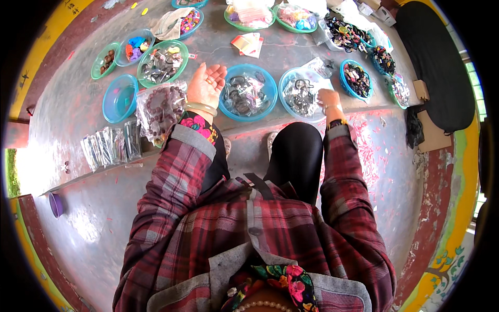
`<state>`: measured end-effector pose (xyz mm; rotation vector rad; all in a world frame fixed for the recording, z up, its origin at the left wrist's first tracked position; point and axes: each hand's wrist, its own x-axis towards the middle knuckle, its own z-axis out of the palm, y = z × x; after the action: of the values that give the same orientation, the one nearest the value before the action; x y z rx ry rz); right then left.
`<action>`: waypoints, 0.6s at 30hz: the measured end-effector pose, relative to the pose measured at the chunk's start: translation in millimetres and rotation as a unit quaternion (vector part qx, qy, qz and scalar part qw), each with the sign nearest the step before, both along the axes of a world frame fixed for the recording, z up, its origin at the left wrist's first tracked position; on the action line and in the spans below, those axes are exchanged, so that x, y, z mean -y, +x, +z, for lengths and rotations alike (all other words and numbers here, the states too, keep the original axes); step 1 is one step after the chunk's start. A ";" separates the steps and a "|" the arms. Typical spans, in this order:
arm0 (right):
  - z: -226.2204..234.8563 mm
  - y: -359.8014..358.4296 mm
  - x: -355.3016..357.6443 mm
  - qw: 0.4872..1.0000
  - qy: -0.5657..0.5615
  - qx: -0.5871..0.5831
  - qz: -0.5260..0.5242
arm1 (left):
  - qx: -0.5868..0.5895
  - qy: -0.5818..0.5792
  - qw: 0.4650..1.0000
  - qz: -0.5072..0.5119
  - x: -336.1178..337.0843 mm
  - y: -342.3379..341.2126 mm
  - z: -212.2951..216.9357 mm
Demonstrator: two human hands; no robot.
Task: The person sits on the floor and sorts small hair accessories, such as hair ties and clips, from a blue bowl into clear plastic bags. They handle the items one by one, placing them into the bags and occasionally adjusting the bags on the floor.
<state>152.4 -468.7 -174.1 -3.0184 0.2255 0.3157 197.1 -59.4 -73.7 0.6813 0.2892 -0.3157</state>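
My left hand (207, 86) is turned palm up with its fingers apart and slightly curled, holding nothing. It hovers between a green basin (186, 58) of small packets and a blue basin (274, 99) of clear packets with dark items. Just below that wrist lies a clear bag of dark purple beaded bracelets (161, 109). My right hand (328, 98) is at the right rim of a lighter blue basin (281, 93), which holds clear packets of black-and-silver pieces. Its fingers are curled together against the clear plastic there; what they pinch is too small to make out.
An empty blue basin (106, 104) stands at left, above several slim clear packets (110, 145). A blue basket (343, 78) of dark beaded items is at right. More filled basins line the back. The raised platform has a front edge (249, 132) before my knees.
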 end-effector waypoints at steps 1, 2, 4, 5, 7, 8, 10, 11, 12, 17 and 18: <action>12.6 14.7 -7.5 0.969 0.215 0.040 -0.116 | 0.005 0.003 1.000 0.003 0.5 0.1 -2.9; 27.0 30.2 -16.2 0.898 0.373 0.098 -0.210 | 0.002 -0.001 1.000 0.006 -0.5 -0.1 -2.7; 79.6 52.6 -60.0 0.900 0.376 0.068 -0.208 | -0.007 -0.007 1.000 0.020 -3.1 0.7 -5.1; 93.7 60.1 -79.4 0.881 0.426 0.080 -0.192 | -0.010 -0.011 0.999 0.031 -2.9 2.5 -6.7; 110.2 74.8 -113.5 0.900 0.408 0.079 -0.127 | -0.017 -0.007 0.999 0.046 -2.2 4.6 -8.5; 102.6 83.1 -124.3 0.920 0.381 0.080 -0.036 | -0.019 -0.006 0.998 0.053 -1.1 4.4 -8.6; 76.6 94.4 -152.4 0.952 0.286 0.073 0.087 | -0.033 0.006 0.997 0.072 2.3 2.1 -3.3; 61.2 97.4 -168.5 0.967 0.217 0.065 0.116 | -0.033 0.010 0.997 0.073 3.6 2.5 -4.1; 40.2 98.7 -185.5 0.983 0.053 0.002 0.174 | -0.034 0.014 0.997 0.073 4.2 2.7 -4.4; 18.8 62.9 -227.5 0.986 0.017 -0.154 0.066 | -0.023 0.016 0.998 0.061 -1.1 0.4 -4.6; 17.0 60.4 -229.4 0.986 0.009 -0.150 0.073 | -0.024 0.014 0.998 0.058 -0.1 0.6 -3.7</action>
<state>212.8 -239.2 -157.1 -2.9631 0.0213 0.7834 197.7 -59.3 -77.4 0.6830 0.3787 -0.2170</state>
